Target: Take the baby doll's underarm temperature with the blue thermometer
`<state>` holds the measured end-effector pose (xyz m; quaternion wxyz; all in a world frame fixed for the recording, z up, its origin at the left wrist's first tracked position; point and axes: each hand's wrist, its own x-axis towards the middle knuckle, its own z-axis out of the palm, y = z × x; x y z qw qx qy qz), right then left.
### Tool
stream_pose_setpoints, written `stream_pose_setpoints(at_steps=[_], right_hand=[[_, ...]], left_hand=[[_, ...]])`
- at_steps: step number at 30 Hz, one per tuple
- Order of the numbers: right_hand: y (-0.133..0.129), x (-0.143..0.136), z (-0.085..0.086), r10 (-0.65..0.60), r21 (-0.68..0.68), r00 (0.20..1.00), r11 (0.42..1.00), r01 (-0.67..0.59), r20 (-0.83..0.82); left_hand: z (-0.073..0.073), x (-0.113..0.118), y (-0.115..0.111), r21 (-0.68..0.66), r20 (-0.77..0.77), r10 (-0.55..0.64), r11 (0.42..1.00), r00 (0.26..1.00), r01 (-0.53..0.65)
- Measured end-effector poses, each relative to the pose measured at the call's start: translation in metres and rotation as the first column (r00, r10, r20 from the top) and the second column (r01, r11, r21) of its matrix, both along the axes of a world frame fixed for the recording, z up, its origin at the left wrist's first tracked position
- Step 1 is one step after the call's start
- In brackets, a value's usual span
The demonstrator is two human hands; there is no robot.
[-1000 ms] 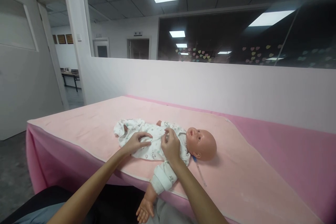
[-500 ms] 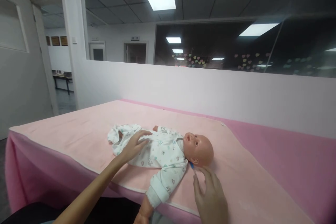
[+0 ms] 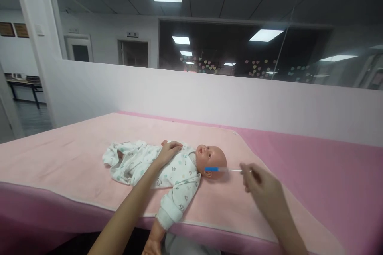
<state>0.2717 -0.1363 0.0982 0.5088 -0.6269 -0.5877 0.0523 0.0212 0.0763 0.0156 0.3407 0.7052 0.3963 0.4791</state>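
Note:
A baby doll (image 3: pixel 176 169) in a white patterned suit lies on its back, its head toward the right and one arm hanging over the near edge. My left hand (image 3: pixel 170 152) rests on the doll's chest, fingers stretched out, holding nothing. To the right of the doll's head, my right hand (image 3: pixel 260 185) is raised and pinches the clear end of a thin stick-like thermometer (image 3: pixel 214 169). Its blue end points left and overlaps the doll's ear and cheek in the view; whether it touches them I cannot tell.
A pale pink cloth (image 3: pixel 74 147) covers the table over a darker pink one (image 3: pixel 329 167). Behind stands a white half wall (image 3: pixel 179 91) with glass above. A doorway at the far left shows a desk (image 3: pixel 24 83).
My right hand has lifted the thermometer from beside the doll's neck and moved right with it. My left hand has slid up the chest. The view has turned right.

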Motion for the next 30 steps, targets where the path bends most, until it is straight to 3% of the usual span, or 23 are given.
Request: stream_pose_setpoints(at_steps=[2,5,7,9,11,17,20,25,30], right_hand=[[0.016,-0.001,0.023,0.153,0.094,0.939,0.987,-0.129,-0.307],[0.048,-0.021,0.032,0.308,0.198,0.726,0.951,-0.236,-0.615],[0.064,-0.04,0.027,0.381,0.049,0.686,0.891,-0.451,-0.62],[0.072,-0.054,0.023,0.462,-0.053,0.614,0.771,-0.635,-0.64],[0.073,-0.061,0.026,0.498,-0.043,0.568,0.726,-0.686,-0.655],[0.07,-0.052,0.047,0.495,-0.137,0.669,0.739,-0.66,-0.555],[0.067,-0.047,0.044,0.464,-0.165,0.748,0.788,-0.593,-0.475],[0.056,-0.034,0.042,0.472,-0.252,0.813,0.787,-0.562,-0.34],[0.044,-0.006,0.082,0.511,-0.203,0.772,0.768,-0.608,-0.379]], left_hand=[[0.001,-0.003,-0.001,-0.038,0.077,-0.024,0.999,0.997,0.027],[0.002,-0.003,-0.004,-0.057,0.135,-0.036,0.997,0.99,0.044],[0.001,-0.002,-0.003,-0.06,0.157,-0.035,0.997,0.987,0.045],[0.0,-0.002,-0.002,-0.061,0.185,-0.041,0.997,0.982,0.054],[-0.002,-0.002,-0.001,-0.054,0.205,-0.047,0.997,0.978,0.06],[-0.003,-0.001,-0.002,-0.009,0.188,-0.06,0.998,0.98,0.063],[-0.002,-0.001,-0.004,-0.004,0.173,-0.052,0.999,0.984,0.054],[-0.002,0.0,-0.004,-0.008,0.147,-0.046,0.999,0.988,0.047],[-0.001,-0.001,-0.004,-0.004,0.109,-0.04,0.999,0.993,0.041]])
